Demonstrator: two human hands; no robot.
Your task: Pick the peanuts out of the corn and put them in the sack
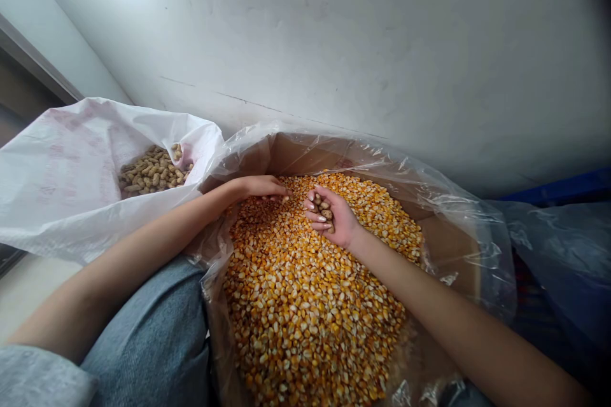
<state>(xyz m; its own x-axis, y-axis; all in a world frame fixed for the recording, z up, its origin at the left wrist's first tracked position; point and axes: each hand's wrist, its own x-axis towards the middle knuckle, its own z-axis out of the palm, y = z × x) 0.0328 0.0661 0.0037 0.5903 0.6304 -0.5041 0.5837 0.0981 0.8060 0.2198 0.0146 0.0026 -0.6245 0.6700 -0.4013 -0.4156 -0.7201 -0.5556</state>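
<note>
My right hand [340,219] is curled, palm up, around several unshelled peanuts [323,208] just above the corn. My left hand [264,186] reaches over the far left part of the corn, palm down, its fingers bent together. A small pale bit shows at its fingertips, too small to name. Loose yellow and whitish corn kernels [315,318] fill much of a brown cardboard container [451,248] lined with clear plastic [491,241].
On the left, a white woven sack [76,165] stands open with a heap of unshelled peanuts [155,172] inside. A pale wall [334,44] rises behind both. My denim-covered knee [157,331] is beside the container. Something blue [563,186] lies at the right.
</note>
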